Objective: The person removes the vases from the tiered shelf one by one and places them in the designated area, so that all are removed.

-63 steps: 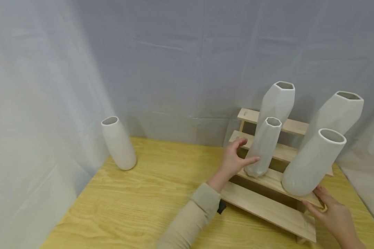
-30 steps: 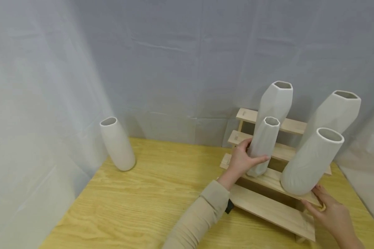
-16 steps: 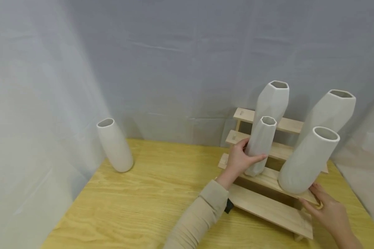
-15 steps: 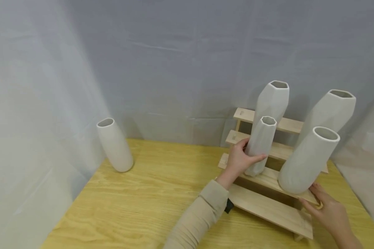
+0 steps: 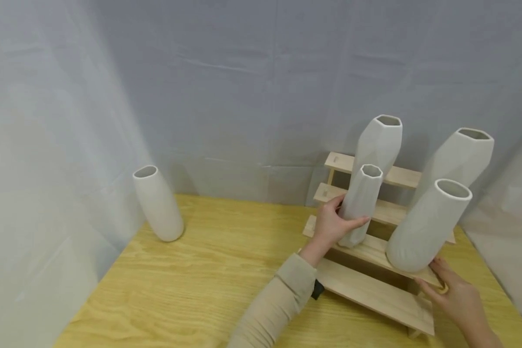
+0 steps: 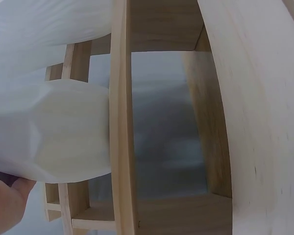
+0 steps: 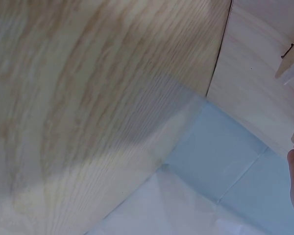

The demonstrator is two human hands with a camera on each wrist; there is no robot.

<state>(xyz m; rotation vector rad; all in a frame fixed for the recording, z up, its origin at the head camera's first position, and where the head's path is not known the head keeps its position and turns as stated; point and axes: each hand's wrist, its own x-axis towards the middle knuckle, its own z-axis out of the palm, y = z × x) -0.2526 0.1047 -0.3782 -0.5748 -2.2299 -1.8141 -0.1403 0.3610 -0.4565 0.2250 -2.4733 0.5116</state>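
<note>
In the head view, my left hand [image 5: 330, 224] grips the lower part of a slim faceted white vase [image 5: 362, 208], thumb across its front and fingers behind it. This vase stands on the second tier from the bottom of a stepped wooden shelf [image 5: 374, 292]. Near the right end of the same tier is a wider round-mouthed white vase [image 5: 428, 227]. My right hand [image 5: 458, 299] holds that tier's right end, below the wide vase. The left wrist view shows the faceted vase's base [image 6: 71, 132] at the tier's edge and part of my fingers.
Two tall angular vases, one left [image 5: 378, 145] and one right [image 5: 458, 154], stand behind on the upper tiers. Another white vase [image 5: 158, 205] stands at the left of the wooden table [image 5: 191, 285]. Pale sheeting [image 5: 226, 96] hangs behind. A small black object [image 5: 317, 290] lies beside the shelf.
My left hand has moved right from beside the faceted vase and taken hold of it. The right hand keeps its place on the shelf end. The head view has shifted slightly.
</note>
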